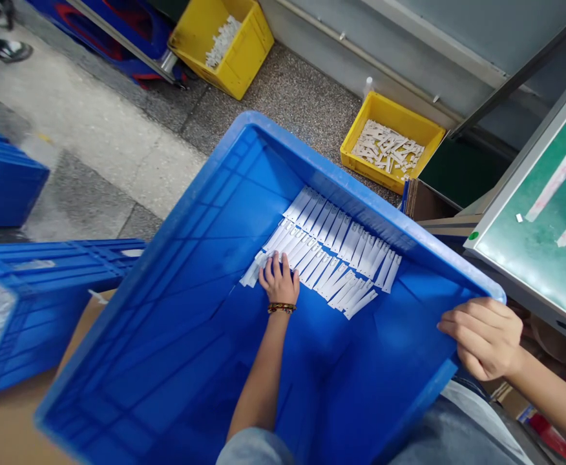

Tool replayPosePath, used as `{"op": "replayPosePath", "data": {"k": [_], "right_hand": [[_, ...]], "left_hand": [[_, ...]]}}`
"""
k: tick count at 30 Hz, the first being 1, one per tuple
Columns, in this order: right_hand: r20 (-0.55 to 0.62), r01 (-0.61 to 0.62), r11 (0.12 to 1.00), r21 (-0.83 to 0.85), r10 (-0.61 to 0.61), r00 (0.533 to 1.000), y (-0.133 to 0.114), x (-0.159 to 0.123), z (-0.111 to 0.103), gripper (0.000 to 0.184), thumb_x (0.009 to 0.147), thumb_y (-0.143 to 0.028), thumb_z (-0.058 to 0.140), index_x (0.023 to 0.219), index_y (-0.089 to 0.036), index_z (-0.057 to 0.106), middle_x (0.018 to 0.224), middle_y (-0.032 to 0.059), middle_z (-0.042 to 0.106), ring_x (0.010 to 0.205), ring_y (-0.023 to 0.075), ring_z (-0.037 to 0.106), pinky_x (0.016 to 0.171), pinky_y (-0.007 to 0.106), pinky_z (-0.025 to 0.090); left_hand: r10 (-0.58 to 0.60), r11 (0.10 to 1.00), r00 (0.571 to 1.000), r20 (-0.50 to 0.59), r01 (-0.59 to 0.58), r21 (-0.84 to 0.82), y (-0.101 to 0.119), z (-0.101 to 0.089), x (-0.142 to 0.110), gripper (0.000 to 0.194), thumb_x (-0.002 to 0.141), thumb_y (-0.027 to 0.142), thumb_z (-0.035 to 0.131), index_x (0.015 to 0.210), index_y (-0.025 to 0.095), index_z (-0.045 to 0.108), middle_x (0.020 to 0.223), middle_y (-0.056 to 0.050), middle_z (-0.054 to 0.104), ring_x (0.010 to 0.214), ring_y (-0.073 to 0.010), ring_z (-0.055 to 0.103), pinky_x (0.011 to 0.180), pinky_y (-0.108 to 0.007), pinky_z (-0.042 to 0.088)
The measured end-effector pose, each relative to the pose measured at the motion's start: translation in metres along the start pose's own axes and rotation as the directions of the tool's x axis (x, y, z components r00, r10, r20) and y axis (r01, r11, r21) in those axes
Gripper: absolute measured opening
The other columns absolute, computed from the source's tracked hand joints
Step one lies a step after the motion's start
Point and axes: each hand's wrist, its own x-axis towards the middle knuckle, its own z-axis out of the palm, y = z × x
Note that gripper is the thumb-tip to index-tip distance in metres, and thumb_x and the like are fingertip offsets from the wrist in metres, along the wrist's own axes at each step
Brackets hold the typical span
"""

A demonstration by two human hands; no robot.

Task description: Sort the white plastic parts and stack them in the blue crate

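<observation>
A large blue plastic bin (pixel 244 187) stands tilted in front of me. On its floor lie two rows of flat white plastic strips (pixel 341 232), closely set side by side, each with a small mark near one end. My left hand (pixel 280 281), with beaded bracelets at the wrist, reaches into the bin. Its fingers are spread and rest on the left end of the nearer row; whether any strip is under the palm is hidden. Over at the right corner, my right hand (pixel 486 336) is closed around the bin's rim.
Yellow crates (pixel 244 61) with small white parts stand on the floor beyond, a shallower one (pixel 384 168) by the wall. More blue bins (pixel 70 290) are at the left. A green-topped table (pixel 549 213) borders the right. A person's foot (pixel 14 50) shows at upper left.
</observation>
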Motion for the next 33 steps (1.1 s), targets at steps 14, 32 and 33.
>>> {"op": "replayPosePath", "data": {"k": [14, 32, 33], "right_hand": [[0.009, 0.014, 1.000, 0.006, -0.014, 1.000, 0.002, 0.000, -0.002, 0.030, 0.090, -0.015, 0.037, 0.087, -0.020, 0.066, 0.073, 0.0039, 0.071, 0.068, 0.0168, 0.062, 0.069, 0.033, 0.046], [-0.013, 0.028, 0.999, 0.021, -0.028, 1.000, 0.006, 0.002, 0.003, 0.028, 0.089, -0.017, 0.036, 0.090, -0.021, 0.064, 0.076, 0.0030, 0.069, 0.069, 0.0164, 0.059, 0.071, 0.033, 0.043], [-0.003, 0.035, 0.999, 0.013, -0.035, 0.999, 0.007, 0.003, 0.005, 0.028, 0.090, -0.018, 0.035, 0.090, -0.021, 0.063, 0.077, 0.0031, 0.069, 0.068, 0.0159, 0.058, 0.070, 0.032, 0.042]], "left_hand": [[-0.036, 0.998, 0.998, 0.049, 0.034, 0.045, 0.008, -0.005, -0.002, 0.057, 0.096, 0.038, 0.044, 0.148, 0.014, 0.044, 0.158, -0.019, 0.035, 0.142, -0.0372, 0.033, 0.118, -0.058, 0.017], [-0.435, 0.899, 0.900, -0.016, 0.433, -0.060, -0.014, 0.008, 0.012, 0.076, 0.093, 0.043, 0.038, 0.148, -0.008, 0.027, 0.158, -0.030, 0.025, 0.150, -0.0373, 0.018, 0.121, -0.054, 0.016], [-0.429, 0.902, 0.903, 0.006, 0.429, -0.059, -0.015, 0.009, 0.013, 0.078, 0.091, 0.044, 0.038, 0.148, -0.008, 0.027, 0.158, -0.030, 0.025, 0.150, -0.0372, 0.018, 0.121, -0.054, 0.015]]}}
